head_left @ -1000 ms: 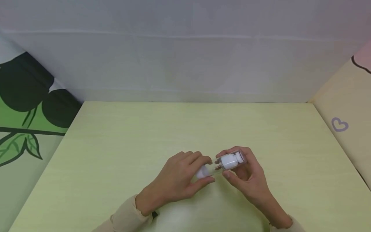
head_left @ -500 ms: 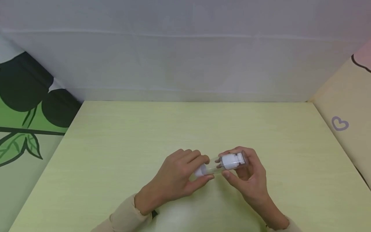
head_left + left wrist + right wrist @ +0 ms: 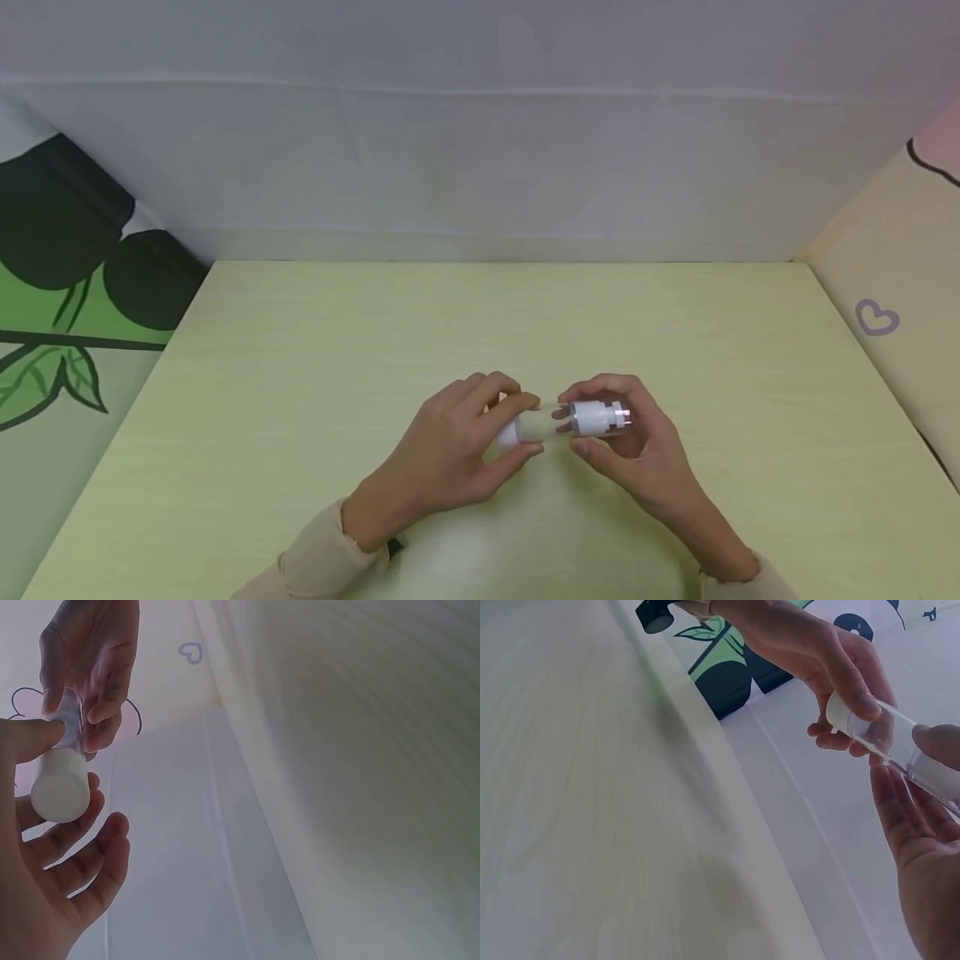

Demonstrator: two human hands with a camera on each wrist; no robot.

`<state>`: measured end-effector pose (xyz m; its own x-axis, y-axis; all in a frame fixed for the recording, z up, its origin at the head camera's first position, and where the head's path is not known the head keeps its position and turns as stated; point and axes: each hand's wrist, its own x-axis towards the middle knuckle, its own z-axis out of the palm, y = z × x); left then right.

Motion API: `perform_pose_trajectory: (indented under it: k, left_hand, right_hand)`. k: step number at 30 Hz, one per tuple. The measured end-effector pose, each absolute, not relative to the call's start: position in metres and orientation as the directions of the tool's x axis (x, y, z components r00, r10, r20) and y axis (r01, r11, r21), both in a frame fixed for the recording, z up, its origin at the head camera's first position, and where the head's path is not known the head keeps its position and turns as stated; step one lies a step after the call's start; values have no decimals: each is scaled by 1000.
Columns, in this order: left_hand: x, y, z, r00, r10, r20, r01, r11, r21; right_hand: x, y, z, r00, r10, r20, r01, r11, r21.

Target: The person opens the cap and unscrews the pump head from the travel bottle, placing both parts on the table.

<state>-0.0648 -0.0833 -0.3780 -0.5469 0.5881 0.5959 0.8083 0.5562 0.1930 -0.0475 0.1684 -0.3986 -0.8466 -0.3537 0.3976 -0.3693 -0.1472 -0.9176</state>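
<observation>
A clear cylindrical tube (image 3: 537, 427) is held level above the table by both hands. It has a white cap (image 3: 60, 796) at its left end. Inside the right end sits a small white bottle (image 3: 591, 418) with a narrower neck. My left hand (image 3: 459, 446) pinches the capped end between thumb and fingers, the other fingers spread behind, as the left wrist view shows. Around the bottle end curls my right hand (image 3: 647, 462), thumb in front and fingers at the back, some of them visible through the clear wall.
A pale wooden table (image 3: 337, 350) lies under the hands. Behind it stands a grey-white cloth wall (image 3: 480, 175). Painted panels flank it, with dark shapes and leaves (image 3: 52, 379) at left and a purple heart (image 3: 877, 317) at right. A small black device (image 3: 655, 615) sits at the left wrist.
The tube has swung from a slant, right end higher, to nearly level across the head view. Both hands have shifted slightly up and left with it, keeping their grip.
</observation>
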Motion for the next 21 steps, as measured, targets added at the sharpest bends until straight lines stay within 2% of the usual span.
perform_pose_trajectory:
  k: [9, 14, 21]
  left_hand:
    - [-67, -87, -373, -510, 642, 573, 848, 487, 210]
    - [-68, -88, -370, -480, 670, 566, 874, 423, 241]
    - [-68, -90, -367, -546, 630, 553, 836, 359, 416]
  right_hand:
    - [-47, 171, -397, -836, -361, 412, -416, -71, -906]
    - [-48, 172, -398, -806, -376, 458, -472, -58, -879]
    - [-50, 172, -399, -773, -384, 504, -496, -128, -859]
